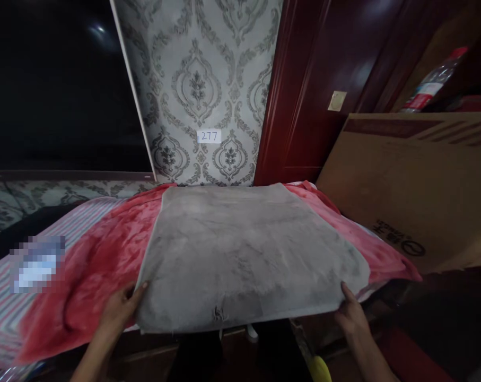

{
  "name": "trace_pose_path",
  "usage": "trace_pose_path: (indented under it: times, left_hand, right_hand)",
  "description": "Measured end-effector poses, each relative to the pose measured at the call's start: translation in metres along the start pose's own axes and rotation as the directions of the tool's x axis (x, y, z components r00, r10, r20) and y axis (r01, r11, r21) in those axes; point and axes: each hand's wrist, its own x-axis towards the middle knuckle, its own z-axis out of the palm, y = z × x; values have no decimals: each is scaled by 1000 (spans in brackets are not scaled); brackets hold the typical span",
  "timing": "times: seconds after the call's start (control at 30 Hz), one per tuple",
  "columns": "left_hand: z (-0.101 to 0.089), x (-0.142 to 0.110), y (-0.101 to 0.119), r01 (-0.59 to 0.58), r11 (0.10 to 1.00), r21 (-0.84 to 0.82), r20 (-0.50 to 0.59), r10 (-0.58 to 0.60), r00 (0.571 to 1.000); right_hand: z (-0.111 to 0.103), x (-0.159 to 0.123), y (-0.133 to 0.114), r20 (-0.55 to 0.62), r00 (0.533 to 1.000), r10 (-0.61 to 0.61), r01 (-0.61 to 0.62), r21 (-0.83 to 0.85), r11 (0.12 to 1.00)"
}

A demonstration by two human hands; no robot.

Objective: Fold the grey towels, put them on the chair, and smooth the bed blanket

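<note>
A grey plush cloth (244,239), like a towel or small blanket, lies spread out flat in front of me. Its near edge is held at both sides, and a small dark mark shows close to that edge. My left hand (121,307) pinches the near left edge, thumb on top. At the near right, my right hand (351,310) grips the edge with its thumb on the cloth and its other fingers underneath, mostly hidden. Beneath the cloth is a red plush blanket (101,254), which shows on both sides.
A striped cloth (77,217) lies under the red blanket at left. A dark television screen (61,85) stands behind it. On the right are a large cardboard box (415,180) and a plastic bottle (435,82). A paper marked 277 (209,136) is on the patterned wall.
</note>
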Motion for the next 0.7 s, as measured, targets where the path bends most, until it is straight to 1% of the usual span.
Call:
trace_pose_path:
  times: [0.03, 0.1, 0.13, 0.2, 0.23, 0.3, 0.37, 0.47, 0.5, 0.57, 0.63, 0.67, 0.7]
  left_hand:
    - [1, -2, 3, 43, 996, -72, 3, -43, 999]
    - [2, -6, 11, 144, 950, -278, 28, -141, 990]
    - [2, -9, 17, 184, 909, -373, 51, -178, 983]
    - [1, -14, 30, 253, 800, -544, 93, -242, 966]
    - [-1, -16, 36, 271, 739, -617, 96, -271, 958]
    - [-6, -19, 50, 271, 638, -721, 67, -325, 943]
    - [-12, -19, 62, 262, 589, -765, 48, -354, 934]
    - [-24, -19, 75, 244, 567, -787, 45, -342, 939]
    - [-28, -19, 78, 234, 565, -791, 29, -347, 937]
    - [-36, -18, 80, 197, 580, -790, -37, -366, 930]
    - [-45, -18, 78, 154, 634, -757, -125, -372, 920]
    - [-49, -19, 76, 112, 690, -715, -190, -346, 919]
    - [-53, -20, 74, 56, 761, -647, -263, -292, 920]
  right_hand:
    - [1, -3, -6, 21, 999, 30, -31, 18, 999]
    - [6, -7, -22, 55, 994, 93, -98, 85, 992]
    - [9, -8, -30, 64, 992, 110, -118, 140, 983]
    - [14, -8, -48, 73, 992, 104, -120, 263, 957]
    - [17, -8, -58, 72, 993, 92, -110, 318, 942]
    - [21, -10, -74, 65, 994, 87, -106, 388, 916]
    - [23, -14, -87, 66, 993, 100, -118, 406, 906]
    - [20, -25, -98, 80, 988, 129, -150, 395, 907]
    - [17, -29, -99, 78, 987, 137, -157, 390, 907]
    - [9, -36, -100, 67, 988, 141, -156, 378, 913]
    - [-1, -42, -97, 50, 991, 123, -132, 366, 921]
    - [-7, -44, -95, 38, 992, 118, -124, 362, 924]
    - [-13, -47, -92, 26, 993, 119, -121, 357, 926]
